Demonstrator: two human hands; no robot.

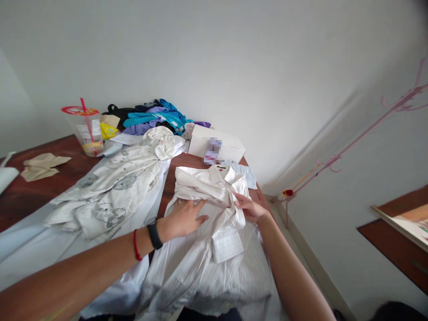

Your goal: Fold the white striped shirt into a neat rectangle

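A white striped long-sleeved shirt [197, 258] lies on the table in front of me, its collar pointing to the far side. One sleeve [207, 189] crosses the chest and bends down, so that its cuff [228, 246] rests on the front. My left hand [182, 218] lies on the shirt's left side with the fingers spread and the thumb out. At the sleeve's bend, my right hand [250, 208] has the fabric between its fingers; its thumb is partly hidden.
A patterned white cloth [113, 191] lies left on pale blue-white fabric [36, 263]. Behind are a plastic cup [88, 133] with a straw, a pile of coloured clothes [157, 117] and a white box [219, 140]. A pink coat stand [354, 140] stands right, beyond the brown table's [72, 147] edge.
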